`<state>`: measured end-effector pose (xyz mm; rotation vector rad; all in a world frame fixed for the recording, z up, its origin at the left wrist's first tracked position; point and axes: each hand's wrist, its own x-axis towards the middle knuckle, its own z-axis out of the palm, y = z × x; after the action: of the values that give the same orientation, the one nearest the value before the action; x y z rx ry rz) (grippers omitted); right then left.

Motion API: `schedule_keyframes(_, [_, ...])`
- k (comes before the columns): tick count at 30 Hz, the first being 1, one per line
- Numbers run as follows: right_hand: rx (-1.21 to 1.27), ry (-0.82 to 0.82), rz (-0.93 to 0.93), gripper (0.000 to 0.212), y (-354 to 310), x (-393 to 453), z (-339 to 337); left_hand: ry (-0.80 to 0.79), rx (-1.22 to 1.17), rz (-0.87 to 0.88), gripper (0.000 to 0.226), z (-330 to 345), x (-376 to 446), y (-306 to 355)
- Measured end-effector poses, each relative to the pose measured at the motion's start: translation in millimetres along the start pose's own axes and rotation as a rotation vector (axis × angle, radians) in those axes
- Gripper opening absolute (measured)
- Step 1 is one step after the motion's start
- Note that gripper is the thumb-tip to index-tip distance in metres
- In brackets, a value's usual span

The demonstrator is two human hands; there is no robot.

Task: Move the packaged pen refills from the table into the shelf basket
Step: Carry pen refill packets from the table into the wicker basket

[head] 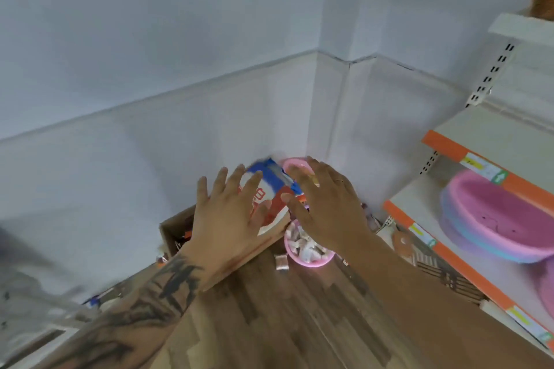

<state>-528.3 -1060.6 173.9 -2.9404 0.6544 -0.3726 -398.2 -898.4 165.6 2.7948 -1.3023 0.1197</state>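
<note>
A blue, white and red package point(271, 189) sits tilted between my two hands, above the far end of the wooden table point(284, 314). My left hand point(227, 219) lies over its left side, fingers spread and straight, thumb on its face. My right hand point(326, 207) is at its right edge, fingers spread, thumb touching the package. Motion blur hides whether the package rests on anything. Under my right hand stands a small pink basket point(311, 262) with several small packets in it. A loose small packet point(281, 262) lies on the table beside it.
An open cardboard box point(174, 229) stands at the table's far left by the wall. A second pink rim point(292, 162) shows behind the package. On the right, orange-edged shelves point(449, 252) carry stacked pink and blue baskets point(494, 219). White walls meet in a corner behind.
</note>
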Motion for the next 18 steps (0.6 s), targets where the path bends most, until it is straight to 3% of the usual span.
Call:
schedule_keyframes(8, [0.061, -0.133, -0.157, 0.064, -163, -13, 29, -0.039, -0.075, -0.246, 0.073, -1, -112, -129])
schedule_keyframes(15, [0.091, -0.244, -0.315, 0.061, -353, -30, 71, -0.084, -0.069, -0.478, 0.063, 3, -237, -283])
schedule_keyframes(18, [0.088, -0.288, -0.355, 0.062, -421, -40, 89, -0.082, -0.071, -0.537, 0.07, 4, -282, -342])
